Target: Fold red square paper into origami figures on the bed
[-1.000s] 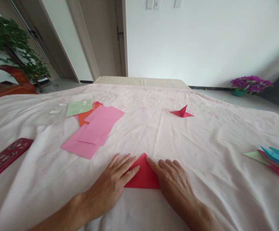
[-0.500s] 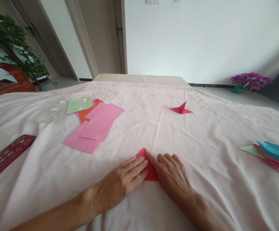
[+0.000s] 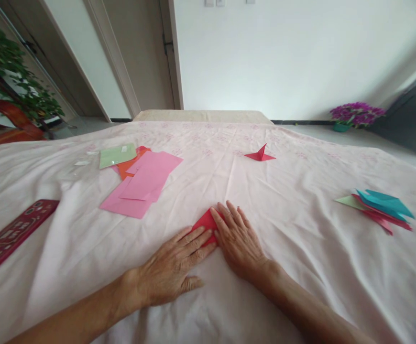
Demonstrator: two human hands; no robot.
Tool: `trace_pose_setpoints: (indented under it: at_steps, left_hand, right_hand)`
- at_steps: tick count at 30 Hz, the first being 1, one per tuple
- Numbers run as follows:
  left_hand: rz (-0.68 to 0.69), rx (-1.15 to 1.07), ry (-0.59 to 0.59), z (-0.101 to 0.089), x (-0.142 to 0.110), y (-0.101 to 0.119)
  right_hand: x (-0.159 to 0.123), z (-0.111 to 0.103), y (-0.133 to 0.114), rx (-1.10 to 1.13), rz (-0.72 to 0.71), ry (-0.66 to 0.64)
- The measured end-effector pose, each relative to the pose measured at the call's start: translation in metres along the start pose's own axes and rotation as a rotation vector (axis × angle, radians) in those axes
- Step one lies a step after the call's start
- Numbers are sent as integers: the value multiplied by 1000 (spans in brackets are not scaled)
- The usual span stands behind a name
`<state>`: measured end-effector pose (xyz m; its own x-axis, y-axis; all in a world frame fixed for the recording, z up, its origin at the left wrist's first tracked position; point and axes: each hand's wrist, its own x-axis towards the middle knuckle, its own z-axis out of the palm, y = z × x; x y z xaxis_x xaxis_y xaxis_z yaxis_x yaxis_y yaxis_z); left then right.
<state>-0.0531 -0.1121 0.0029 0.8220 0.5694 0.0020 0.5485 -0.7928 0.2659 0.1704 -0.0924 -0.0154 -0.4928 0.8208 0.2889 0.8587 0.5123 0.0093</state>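
Note:
A folded piece of red paper [image 3: 206, 220] lies flat on the pale pink cloth in front of me, partly covered by both hands. My left hand [image 3: 179, 260] rests on its lower left side, fingers stretched out and thumb apart on the cloth. Against the right side presses my right hand [image 3: 238, 236], laid flat with its fingers extended. Neither hand grips the paper. Farther off to the right stands a small red folded paper shape [image 3: 260, 154] with one raised point.
Pink sheets [image 3: 152, 177] overlap at the left with orange paper [image 3: 129, 166] and a light green packet [image 3: 117, 155]. A dark red patterned case [image 3: 16, 234] lies at far left. Blue, red and green folded papers [image 3: 385, 203] are stacked at right. The cloth [image 3: 287, 296] has wrinkles.
My right hand has opened from curled fingers to a flat, spread palm over the red paper's right side. Less of the paper shows, and the left thumb now sticks out. The view has shifted slightly.

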Motion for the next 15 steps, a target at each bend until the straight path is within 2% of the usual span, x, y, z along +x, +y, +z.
trace_pose_setpoints:
  at_steps: [4,9,12,15]
  left_hand:
    - [-7,61,15,0,-23,-4]
    - [-113,126,35,-4,-73,-14]
    - [-192,89,117,-2,-85,-20]
    - [-309,-26,328,5,-68,-21]
  right_hand:
    - [-19,2,21,-36,49,-8]
    - [-47,-4,56,-64,109,15]
    - [-54,-14,66,-7,219,37]
    - [-50,-27,55,207,279,69]
